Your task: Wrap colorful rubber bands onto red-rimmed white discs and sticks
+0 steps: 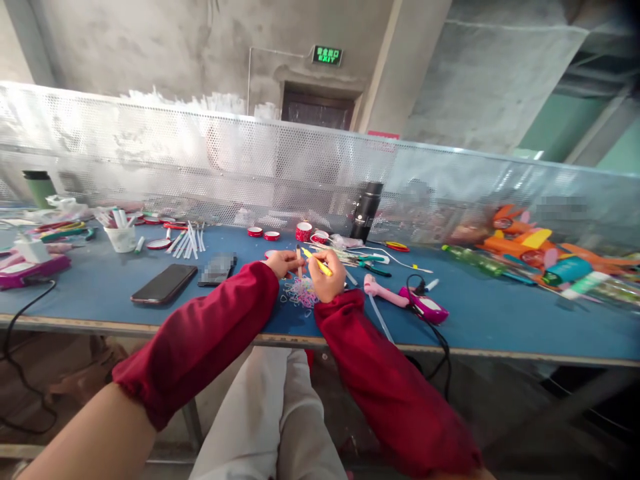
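My left hand pinches a thin, flat wooden stick that stands roughly upright over the table. In my right hand is a yellow pen, its tip pointing up and left, close to the stick; whether it touches cannot be made out. Just below both hands lies a loose pile of small pink and white rubber bands. A pink and purple corded tool, seemingly a glue gun, rests to the right of my right hand, beside a translucent stick.
Phones lie to the left, with a white cup of pens and white sticks behind. Red tape rolls, a black bottle and pliers stand or lie farther back. Orange toy parts crowd the right. A perforated metal screen borders the table.
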`<state>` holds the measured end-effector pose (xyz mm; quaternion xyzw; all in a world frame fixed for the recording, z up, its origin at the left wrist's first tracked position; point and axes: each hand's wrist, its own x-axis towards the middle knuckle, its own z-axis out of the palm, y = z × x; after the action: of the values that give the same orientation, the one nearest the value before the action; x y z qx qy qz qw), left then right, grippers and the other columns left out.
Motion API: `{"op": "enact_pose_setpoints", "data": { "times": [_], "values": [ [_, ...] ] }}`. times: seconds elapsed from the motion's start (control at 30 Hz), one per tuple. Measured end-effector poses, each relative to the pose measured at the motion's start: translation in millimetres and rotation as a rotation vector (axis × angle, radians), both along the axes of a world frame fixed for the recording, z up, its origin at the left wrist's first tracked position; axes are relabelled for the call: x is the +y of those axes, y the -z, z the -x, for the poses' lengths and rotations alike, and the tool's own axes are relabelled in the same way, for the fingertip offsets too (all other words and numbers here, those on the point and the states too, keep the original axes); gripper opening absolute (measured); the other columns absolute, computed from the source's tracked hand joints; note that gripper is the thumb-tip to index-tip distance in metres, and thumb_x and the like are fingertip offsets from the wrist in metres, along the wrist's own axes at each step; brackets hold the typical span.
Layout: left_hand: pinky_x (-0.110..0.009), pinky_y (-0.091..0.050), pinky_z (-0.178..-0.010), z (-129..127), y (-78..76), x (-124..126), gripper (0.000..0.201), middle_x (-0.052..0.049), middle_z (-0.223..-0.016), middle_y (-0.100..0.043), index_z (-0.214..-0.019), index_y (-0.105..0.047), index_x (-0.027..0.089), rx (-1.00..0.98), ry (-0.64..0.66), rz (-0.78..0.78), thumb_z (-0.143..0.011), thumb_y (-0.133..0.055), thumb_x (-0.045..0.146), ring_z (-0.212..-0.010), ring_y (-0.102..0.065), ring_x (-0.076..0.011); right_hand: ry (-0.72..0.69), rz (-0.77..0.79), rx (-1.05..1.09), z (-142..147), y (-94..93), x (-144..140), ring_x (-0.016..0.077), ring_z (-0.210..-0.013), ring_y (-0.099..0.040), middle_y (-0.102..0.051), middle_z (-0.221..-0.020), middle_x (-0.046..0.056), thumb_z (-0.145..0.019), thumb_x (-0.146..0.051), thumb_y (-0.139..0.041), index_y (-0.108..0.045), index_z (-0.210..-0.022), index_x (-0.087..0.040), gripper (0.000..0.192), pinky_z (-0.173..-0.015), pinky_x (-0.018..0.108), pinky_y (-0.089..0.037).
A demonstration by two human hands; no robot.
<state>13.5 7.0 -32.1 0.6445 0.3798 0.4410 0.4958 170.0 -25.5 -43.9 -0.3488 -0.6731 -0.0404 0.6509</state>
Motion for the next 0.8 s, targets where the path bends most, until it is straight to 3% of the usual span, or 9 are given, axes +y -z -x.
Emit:
{"op": "enact_pose_setpoints", "data": {
  "times": [0.33,0.63,0.8],
  "values": [
    [-0.017,-0.038,-0.044,-0.2,4.8,3.4,0.037,0.001,-0.061,-0.064,-0.076,-0.066,0.014,0.0,-0.009,-0.031,-0.068,-0.079,0.048,-0.055,-0.059,-0.0097,0.031,-0.051,-0.148,0.2,-1.8,-0.5,0.0195,-0.073,-0.058,-0.063,-0.075,0.003,-0.087,-0.029,-0.057,-0.057,-0.078,-0.022,0.012,-0.069,0.033,-0.045],
    [-0.018,-0.037,-0.047,-1.5,-2.4,-4.0,0.037,-0.002,-0.07,-0.069,-0.08,-0.067,0.014,-0.025,-0.035,0.017,-0.068,-0.08,0.046,-0.059,-0.061,-0.0102,0.113,-0.083,-0.133,-2.7,-3.4,0.1,0.0204,-0.073,-0.057,-0.064,-0.073,0.003,-0.086,-0.026,-0.057,-0.057,-0.076,-0.023,0.01,-0.072,0.035,-0.045],
    [-0.018,-0.036,-0.047,-1.9,-1.1,-3.4,0.03,0.0,-0.064,-0.065,-0.08,-0.068,0.014,0.004,-0.039,0.006,-0.071,-0.078,0.041,-0.056,-0.059,-0.01,0.092,-0.093,-0.201,0.1,-4.1,-2.8,0.0207,-0.073,-0.057,-0.064,-0.072,0.003,-0.086,-0.025,-0.057,-0.056,-0.075,-0.023,0.011,-0.073,0.036,-0.044]
  ]
}}
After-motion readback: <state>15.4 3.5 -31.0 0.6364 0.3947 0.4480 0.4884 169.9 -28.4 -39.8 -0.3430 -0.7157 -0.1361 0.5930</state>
